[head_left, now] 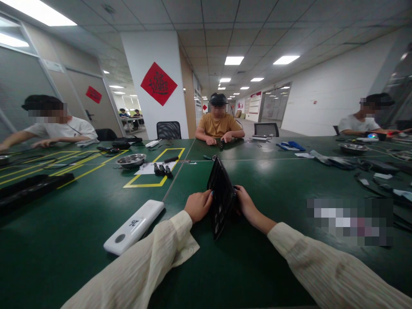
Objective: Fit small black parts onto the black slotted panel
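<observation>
A flat black panel (pixel 221 195), perhaps a device or tray with small cut-outs, stands on its edge on the green table (pixel 257 266) in front of me. My left hand (pixel 198 205) grips its left face with curled fingers. My right hand (pixel 244 201) presses against its right face, fingers partly hidden behind it. Both arms wear cream ribbed sleeves.
A white power bank (pixel 133 226) lies left of my left arm. Farther back are a yellow taped rectangle (pixel 154 169), small black parts (pixel 162 169) and a metal bowl (pixel 131 160). Three other people sit around the table. Cables and tools lie at the right (pixel 370 169).
</observation>
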`<action>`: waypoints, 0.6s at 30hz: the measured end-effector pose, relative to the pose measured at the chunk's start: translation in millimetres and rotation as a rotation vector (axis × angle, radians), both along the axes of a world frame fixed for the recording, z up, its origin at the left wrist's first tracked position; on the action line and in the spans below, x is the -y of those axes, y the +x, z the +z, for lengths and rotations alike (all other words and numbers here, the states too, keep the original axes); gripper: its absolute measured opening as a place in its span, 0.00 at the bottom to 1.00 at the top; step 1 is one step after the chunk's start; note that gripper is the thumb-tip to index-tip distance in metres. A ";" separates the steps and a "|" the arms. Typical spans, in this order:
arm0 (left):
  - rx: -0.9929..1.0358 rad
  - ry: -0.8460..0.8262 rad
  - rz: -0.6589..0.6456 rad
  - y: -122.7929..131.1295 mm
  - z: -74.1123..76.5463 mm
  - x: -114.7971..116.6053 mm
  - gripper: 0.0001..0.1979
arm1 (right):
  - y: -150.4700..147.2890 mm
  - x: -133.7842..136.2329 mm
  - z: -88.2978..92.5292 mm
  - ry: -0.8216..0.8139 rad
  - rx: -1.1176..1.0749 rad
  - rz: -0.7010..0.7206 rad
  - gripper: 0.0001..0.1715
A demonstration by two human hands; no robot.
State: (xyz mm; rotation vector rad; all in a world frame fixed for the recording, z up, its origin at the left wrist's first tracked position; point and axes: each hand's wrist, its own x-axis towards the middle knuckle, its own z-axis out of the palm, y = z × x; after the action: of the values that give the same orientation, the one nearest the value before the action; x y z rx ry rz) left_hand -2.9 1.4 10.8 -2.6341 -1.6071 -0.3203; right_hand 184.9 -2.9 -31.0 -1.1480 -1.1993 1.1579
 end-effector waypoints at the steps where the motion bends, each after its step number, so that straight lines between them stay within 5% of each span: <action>1: -0.001 -0.010 0.009 0.5 0.3 0.0 0.22 | 0.3 -0.9 -1.5 0.000 0.000 0.003 0.19; 18: -0.012 0.037 0.035 -1.9 -6.6 -2.0 0.20 | -0.3 2.1 3.2 0.012 0.015 0.007 0.18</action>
State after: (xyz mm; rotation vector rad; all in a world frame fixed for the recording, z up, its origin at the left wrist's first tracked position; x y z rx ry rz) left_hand -4.8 3.4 4.2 -2.5736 -1.6254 -0.3290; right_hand 184.6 -5.0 -27.8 -1.1460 -1.2211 1.1483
